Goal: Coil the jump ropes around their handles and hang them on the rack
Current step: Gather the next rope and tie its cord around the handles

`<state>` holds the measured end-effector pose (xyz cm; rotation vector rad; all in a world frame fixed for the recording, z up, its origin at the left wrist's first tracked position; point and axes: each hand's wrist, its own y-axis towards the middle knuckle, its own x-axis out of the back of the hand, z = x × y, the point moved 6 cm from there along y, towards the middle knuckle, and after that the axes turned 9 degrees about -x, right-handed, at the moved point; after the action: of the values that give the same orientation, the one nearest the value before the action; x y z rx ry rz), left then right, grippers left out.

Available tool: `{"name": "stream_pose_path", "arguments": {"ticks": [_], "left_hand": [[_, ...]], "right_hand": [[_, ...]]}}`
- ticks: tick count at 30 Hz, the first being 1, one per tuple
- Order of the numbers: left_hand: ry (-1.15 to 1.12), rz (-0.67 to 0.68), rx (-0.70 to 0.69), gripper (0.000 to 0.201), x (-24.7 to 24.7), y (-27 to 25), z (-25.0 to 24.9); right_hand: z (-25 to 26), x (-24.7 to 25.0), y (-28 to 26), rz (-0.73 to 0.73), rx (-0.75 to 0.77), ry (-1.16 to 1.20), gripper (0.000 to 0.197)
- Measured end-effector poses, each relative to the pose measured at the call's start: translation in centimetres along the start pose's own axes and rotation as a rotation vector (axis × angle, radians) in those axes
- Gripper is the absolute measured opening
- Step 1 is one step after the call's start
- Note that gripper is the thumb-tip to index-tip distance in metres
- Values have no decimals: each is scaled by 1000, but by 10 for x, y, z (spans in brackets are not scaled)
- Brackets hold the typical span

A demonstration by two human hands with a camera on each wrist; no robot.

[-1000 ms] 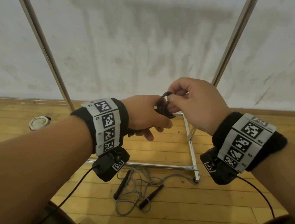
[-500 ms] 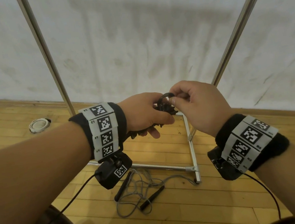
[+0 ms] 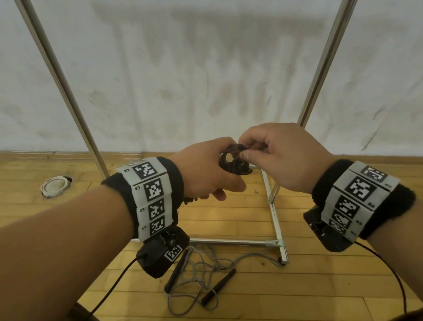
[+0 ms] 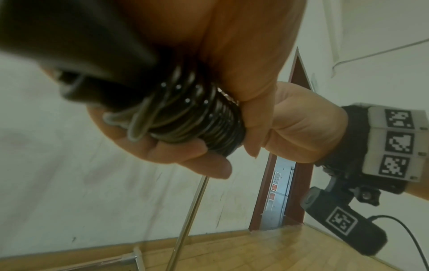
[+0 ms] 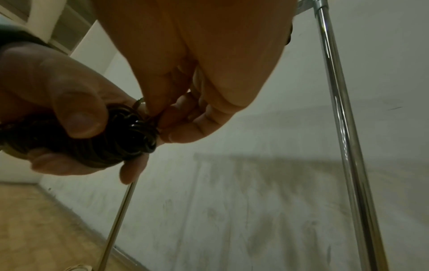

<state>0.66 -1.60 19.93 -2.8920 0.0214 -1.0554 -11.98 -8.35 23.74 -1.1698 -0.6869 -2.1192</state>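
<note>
From the head camera, the left hand (image 3: pixel 206 171) clenches a black jump rope coiled around its handles (image 3: pixel 234 161), the right hand (image 3: pixel 281 157) pinching its loop at 3 o'clock; a loose grey jump rope with black handles (image 3: pixel 200 277) lies on the wooden floor (image 3: pixel 249 314) by the chrome rack (image 3: pixel 272 206). The left wrist camera shows fingers (image 4: pixel 185 154) wrapped round the coils (image 4: pixel 204 121); wristband tags carry no readable writing. The right wrist camera shows fingertips (image 5: pixel 178 132) nipping a strand.

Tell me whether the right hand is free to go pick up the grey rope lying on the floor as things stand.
Probably not yet. The right hand pinches a loop of the black coiled rope that the left hand grips. The grey rope lies uncovered by the rack base, well below both hands.
</note>
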Motion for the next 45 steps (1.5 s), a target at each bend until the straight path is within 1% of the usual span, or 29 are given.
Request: {"name": "stream_pose_path", "arguments": {"ticks": [5,7,9,12,15,18,20,22,26,29,31,34,36,38,42,45], "left_hand": [[28,17,11,52,-6,1,1],[16,15,16,56,-7,2,0],[-6,3,21,57,-6,3,-1],[-46,-3,20,53,-6,2,-3],[-78,-18,19,49,-5,3,-7],[-106,-19,9,46,-5,3,-12],[-115,7,6,44,-10,5,-17],[-106,17,10,42,-11,4,-19],[-50,7,-9,42,-13,6,-25],[-12,6,-36,42,-14,7,-27],[-80,7,-27,42,-12,7,-26],[-314,33,-44,41,-9,6,-26],[-437,63,-65,39,-9,4,-27],[-504,104,-74,37,-9,1,-27],[-590,164,-95,39,-8,-4,-24],[-630,183,-120,40,-7,-5,-22]], "right_hand": [[5,-1,1,96,88,-159,7],[9,-1,0,111,117,-168,4],[8,0,-1,121,118,-126,7],[0,3,-1,129,36,19,8],[-11,6,-2,126,-80,261,6],[-20,3,-7,186,-211,552,7],[-26,4,-11,234,-263,668,7],[-29,4,-12,257,-271,705,10],[-33,9,-14,216,-257,707,11],[-31,7,-15,237,-264,752,17],[-29,7,-15,222,-268,806,19],[-26,10,-14,187,-281,993,25],[-23,11,-14,211,-287,1093,33],[-20,10,-14,253,-281,1114,38],[-13,9,-14,333,-260,1098,32],[-7,9,-13,370,-255,1085,31]]}}
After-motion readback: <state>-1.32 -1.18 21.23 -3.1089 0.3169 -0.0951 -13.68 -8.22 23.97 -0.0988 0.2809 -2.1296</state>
